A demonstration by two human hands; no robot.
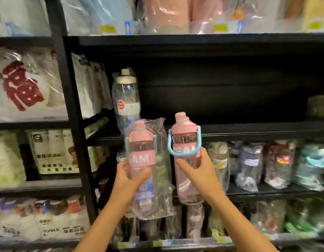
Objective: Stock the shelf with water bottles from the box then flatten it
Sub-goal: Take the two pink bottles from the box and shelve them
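Observation:
My left hand (129,179) grips a pink water bottle (141,151) wrapped in clear plastic, held upright in front of the black middle shelf (248,131). My right hand (195,170) grips a second pink water bottle (185,140) with a blue carry loop, slightly higher and to the right. One wrapped bottle with a white cap (125,99) stands at the left end of that shelf. Most of the shelf is dark and bare. The box is out of view.
Wrapped bottles (252,164) fill the shelf below, and more line the lowest shelf. Bagged soft goods (166,13) sit on the top shelf. A black upright post (66,106) separates a left bay holding white packaged goods (23,82).

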